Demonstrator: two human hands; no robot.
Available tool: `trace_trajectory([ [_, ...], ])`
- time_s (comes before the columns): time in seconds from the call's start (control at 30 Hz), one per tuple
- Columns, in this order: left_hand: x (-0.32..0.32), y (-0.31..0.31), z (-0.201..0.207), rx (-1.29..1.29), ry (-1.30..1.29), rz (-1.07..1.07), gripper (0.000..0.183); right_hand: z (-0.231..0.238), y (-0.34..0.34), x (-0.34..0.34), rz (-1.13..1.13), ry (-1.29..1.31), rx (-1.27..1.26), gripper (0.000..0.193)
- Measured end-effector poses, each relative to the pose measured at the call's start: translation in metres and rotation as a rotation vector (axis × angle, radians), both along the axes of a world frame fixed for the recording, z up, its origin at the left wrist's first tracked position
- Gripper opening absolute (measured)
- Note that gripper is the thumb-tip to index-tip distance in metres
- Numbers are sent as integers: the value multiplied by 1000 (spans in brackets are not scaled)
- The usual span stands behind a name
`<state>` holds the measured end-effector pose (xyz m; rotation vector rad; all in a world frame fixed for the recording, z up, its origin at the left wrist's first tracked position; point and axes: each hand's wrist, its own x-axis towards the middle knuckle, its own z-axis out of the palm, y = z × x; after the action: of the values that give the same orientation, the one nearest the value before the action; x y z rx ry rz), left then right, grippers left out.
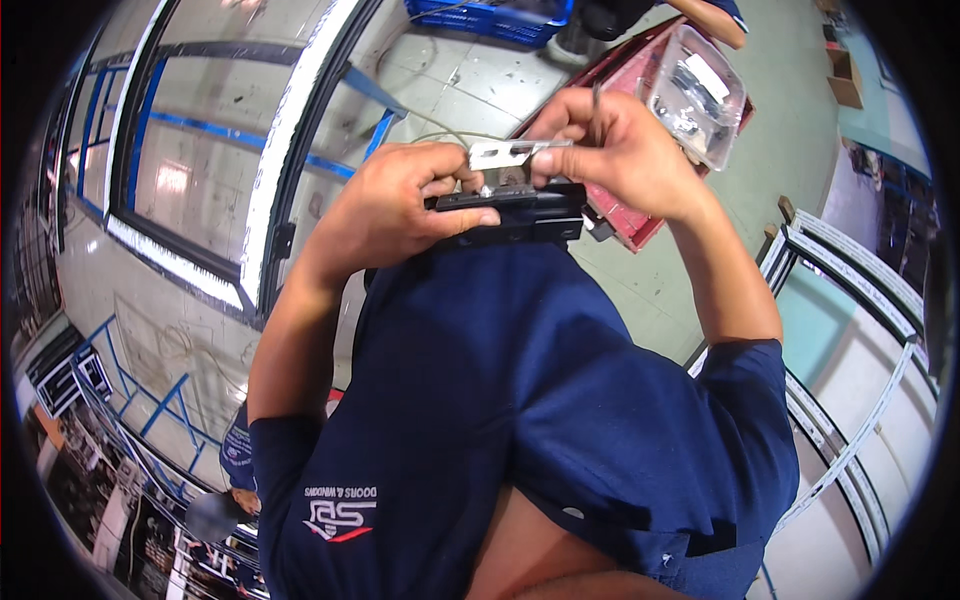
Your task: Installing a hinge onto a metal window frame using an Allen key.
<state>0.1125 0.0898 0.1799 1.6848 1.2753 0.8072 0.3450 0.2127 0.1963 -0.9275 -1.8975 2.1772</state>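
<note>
Both hands are held together in front of my body. My left hand (395,205) is closed around a black door hardware piece (515,217), a long block with its thumb along the near side. Just beyond that block lies a silver slotted metal plate (492,154), close to the left fingertips. My right hand (630,150) pinches the plate's right end between thumb and fingers. A thin dark rod (597,100) sticks up between the right fingers; its kind I cannot make out. Fingers hide where the plate and the block meet.
At the upper right, a clear plastic tub (722,135) of small parts stands on a red bench (625,215). A blue crate (490,22) is at the top. Large frames stand at left (270,190) and right (800,260). Another person's arm (712,20) shows beyond; a further person (238,455) is lower left.
</note>
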Motion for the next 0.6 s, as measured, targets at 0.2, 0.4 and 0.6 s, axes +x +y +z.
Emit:
trace_trajectory([
  [0.2,-29,-34,-4,28,32,18,35,9,-45,-41,50,3,267,13],
  [0.4,-44,-54,-10,0,-57,23,35,21,-52,-52,248,24,346,26],
  [0.6,-46,-59,-8,40,-20,10,36,32,-62,-58,302,-141,341,24],
])
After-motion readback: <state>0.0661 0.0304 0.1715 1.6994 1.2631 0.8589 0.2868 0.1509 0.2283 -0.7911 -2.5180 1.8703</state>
